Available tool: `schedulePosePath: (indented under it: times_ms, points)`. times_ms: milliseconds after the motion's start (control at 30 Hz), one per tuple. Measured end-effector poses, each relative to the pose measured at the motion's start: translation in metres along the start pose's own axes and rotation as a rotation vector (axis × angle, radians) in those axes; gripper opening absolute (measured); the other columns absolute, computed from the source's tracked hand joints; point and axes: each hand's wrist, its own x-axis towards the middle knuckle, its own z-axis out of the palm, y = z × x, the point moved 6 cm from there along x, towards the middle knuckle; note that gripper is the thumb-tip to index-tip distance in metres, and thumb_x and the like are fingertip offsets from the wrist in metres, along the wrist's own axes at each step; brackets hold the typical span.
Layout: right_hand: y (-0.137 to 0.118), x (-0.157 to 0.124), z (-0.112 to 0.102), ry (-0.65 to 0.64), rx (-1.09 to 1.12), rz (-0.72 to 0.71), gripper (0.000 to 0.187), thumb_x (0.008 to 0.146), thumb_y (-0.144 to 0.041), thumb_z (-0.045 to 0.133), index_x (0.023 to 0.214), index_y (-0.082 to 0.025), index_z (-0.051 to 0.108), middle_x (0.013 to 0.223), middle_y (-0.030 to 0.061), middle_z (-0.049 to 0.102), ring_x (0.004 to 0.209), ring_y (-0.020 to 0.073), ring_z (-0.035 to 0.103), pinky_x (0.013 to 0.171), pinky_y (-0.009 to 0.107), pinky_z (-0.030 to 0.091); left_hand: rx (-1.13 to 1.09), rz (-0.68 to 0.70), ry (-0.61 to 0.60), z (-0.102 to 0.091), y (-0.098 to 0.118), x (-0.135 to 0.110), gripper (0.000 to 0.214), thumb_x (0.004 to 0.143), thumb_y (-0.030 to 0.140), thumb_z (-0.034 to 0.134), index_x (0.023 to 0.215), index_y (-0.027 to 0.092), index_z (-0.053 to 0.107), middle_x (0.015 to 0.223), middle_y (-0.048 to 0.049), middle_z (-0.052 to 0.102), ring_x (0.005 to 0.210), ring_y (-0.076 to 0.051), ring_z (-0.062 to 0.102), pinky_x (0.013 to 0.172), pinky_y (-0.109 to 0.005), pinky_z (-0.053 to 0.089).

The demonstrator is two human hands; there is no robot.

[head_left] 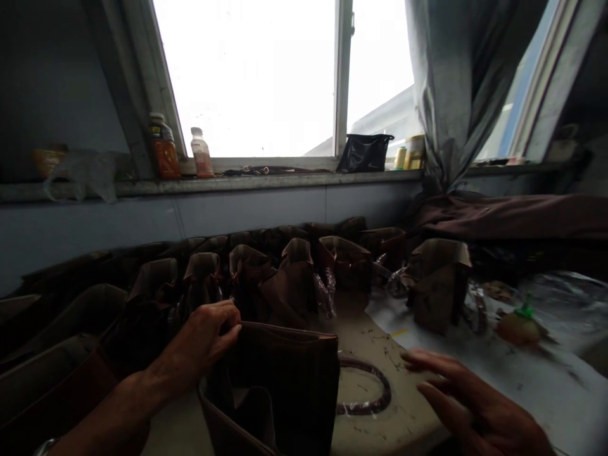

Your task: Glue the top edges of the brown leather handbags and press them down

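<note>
My left hand (199,339) is at the top rim of a dark brown leather bag (270,392), which stands open in the foreground, and its fingers pinch the rim. My right hand (470,399) hovers open above the pale workbench (399,405), holding nothing. Between the hands, a looped dark brown strap (365,386) lies on the bench. Behind them, a row of similar brown bags (294,278) stands with folded-over tops, and another bag (437,285) stands further right.
Crumpled clear plastic (546,373) and a green-topped object (520,326) lie at the right. Bottles (164,149) and a black bag (365,153) sit on the windowsill (266,180) beyond the bags. A grey curtain (460,76) hangs at the window.
</note>
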Motion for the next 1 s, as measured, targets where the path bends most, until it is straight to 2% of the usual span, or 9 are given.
schedulePosePath:
  times_ms: [33,100,200,267,333,433,667,833,1000]
  points:
    - [-0.015,0.013,0.014,-0.081,0.015,-0.042,0.045,0.082,-0.06,0.074,0.117,-0.032,0.081,0.125,0.0102,0.078,0.092,0.0303,0.077,0.083,0.041,0.064,0.008,-0.006,-0.012,-0.001,0.001,0.001,0.03,0.088,0.043,0.04,0.073,0.021,0.053,0.082,-0.0068,0.064,0.074,-0.022,0.061,0.071,-0.035,0.046]
    - [-0.047,0.036,0.044,-0.177,0.064,-0.142,0.049,0.08,-0.053,0.077,0.121,-0.026,0.078,0.13,0.0127,0.075,0.093,0.029,0.075,0.083,0.041,0.062,0.018,-0.016,-0.029,-0.002,0.002,0.002,0.03,0.087,0.044,0.04,0.072,0.021,0.053,0.079,-0.006,0.063,0.072,-0.021,0.061,0.07,-0.034,0.046]
    - [-0.076,0.055,0.093,-0.387,0.081,-0.191,0.057,0.073,-0.038,0.087,0.125,-0.019,0.076,0.11,0.0108,0.076,0.084,0.0245,0.07,0.075,0.036,0.059,0.031,-0.018,-0.029,-0.002,0.001,0.003,0.029,0.085,0.044,0.04,0.071,0.022,0.052,0.078,-0.0053,0.062,0.07,-0.021,0.06,0.068,-0.033,0.045]
    - [-0.081,0.058,0.117,-0.505,0.092,-0.206,0.044,0.073,-0.027,0.088,0.116,-0.017,0.08,0.099,0.0076,0.075,0.083,0.0222,0.07,0.074,0.033,0.056,0.039,-0.011,-0.026,-0.001,-0.001,0.003,0.026,0.083,0.042,0.04,0.069,0.022,0.049,0.077,-0.0048,0.061,0.071,-0.02,0.059,0.068,-0.033,0.044]
    - [-0.081,0.059,0.129,-0.559,0.11,-0.217,0.024,0.078,-0.02,0.083,0.101,-0.018,0.083,0.091,0.0051,0.074,0.082,0.0201,0.07,0.074,0.03,0.054,0.047,-0.008,-0.035,0.002,-0.004,0.004,0.022,0.082,0.039,0.04,0.068,0.023,0.046,0.076,-0.0041,0.06,0.071,-0.02,0.058,0.068,-0.032,0.042]
    - [-0.076,0.063,0.135,-0.586,0.131,-0.216,0.011,0.084,-0.017,0.076,0.091,-0.02,0.085,0.083,0.003,0.073,0.078,0.0175,0.068,0.07,0.027,0.05,0.041,-0.006,-0.05,0.004,-0.008,0.003,0.021,0.082,0.037,0.04,0.068,0.023,0.044,0.077,-0.0037,0.061,0.071,-0.019,0.057,0.068,-0.032,0.041]
    - [-0.074,0.071,0.138,-0.606,0.153,-0.199,0.011,0.081,-0.018,0.077,0.088,-0.019,0.085,0.078,0.0017,0.071,0.072,0.0158,0.065,0.065,0.026,0.045,0.087,-0.028,-0.12,0.004,-0.004,0.004,0.018,0.08,0.023,0.044,0.065,0.023,0.036,0.067,0.0017,0.05,0.063,-0.014,0.045,0.061,-0.029,0.032]
    - [-0.072,0.074,0.14,-0.623,0.155,-0.188,0.01,0.08,-0.019,0.076,0.085,-0.019,0.085,0.077,0.0017,0.071,0.071,0.0157,0.063,0.064,0.027,0.044,0.163,-0.096,-0.186,0.004,0.001,0.008,0.021,0.081,0.008,0.048,0.065,0.021,0.041,0.068,0.0027,0.051,0.064,-0.013,0.046,0.061,-0.028,0.03]
    - [-0.072,0.075,0.139,-0.634,0.171,-0.186,0.01,0.081,-0.022,0.073,0.079,-0.017,0.082,0.074,0.0013,0.066,0.068,0.0147,0.058,0.062,0.027,0.04,0.2,-0.149,-0.192,0.001,0.009,0.013,0.027,0.084,0.007,0.052,0.064,0.021,0.039,0.065,0.004,0.048,0.064,-0.013,0.045,0.061,-0.028,0.028]
